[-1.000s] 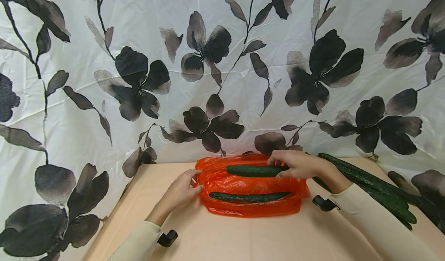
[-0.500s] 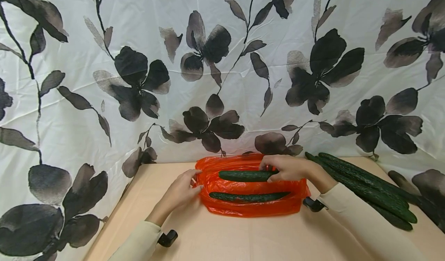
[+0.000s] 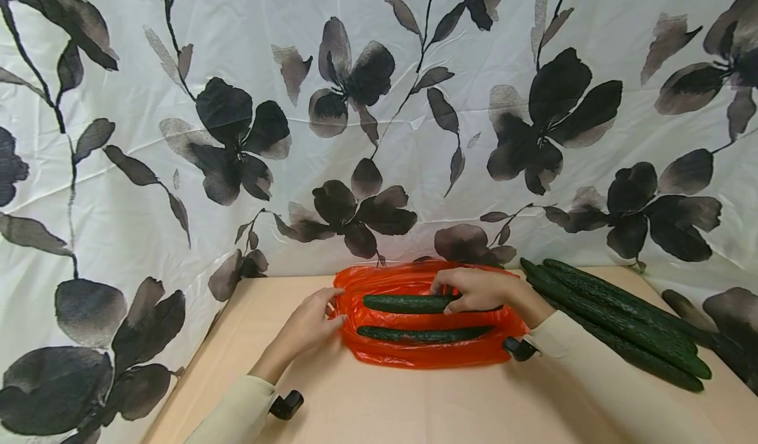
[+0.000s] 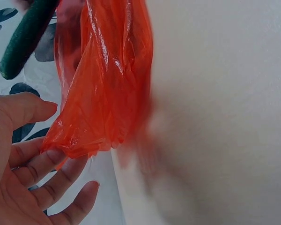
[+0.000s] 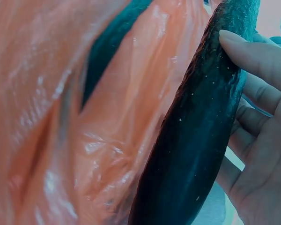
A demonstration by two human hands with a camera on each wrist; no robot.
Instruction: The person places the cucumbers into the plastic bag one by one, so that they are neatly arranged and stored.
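My right hand (image 3: 478, 289) holds a dark green cucumber (image 3: 399, 304) near its right end, above the red plastic bag (image 3: 432, 357). In the right wrist view the thumb lies on the near face of this cucumber (image 5: 192, 122), with the fingers behind it. A second cucumber (image 3: 423, 335) lies along the front part of the bag, parallel to the first. My left hand (image 3: 308, 320) is at the bag's left end. In the left wrist view its fingers (image 4: 58, 185) touch the edge of the bag (image 4: 100, 84), while the thumb stands apart from the plastic.
Several long cucumbers (image 3: 622, 319) lie in a slanting pile on the right of the light tan table (image 3: 379, 408). A white cloth with dark flowers (image 3: 438, 187) hangs directly behind the table.
My right hand has moved left and slightly toward me, carrying the cucumber over the bag. More of the pile on the right now shows. The left hand has stayed in place.
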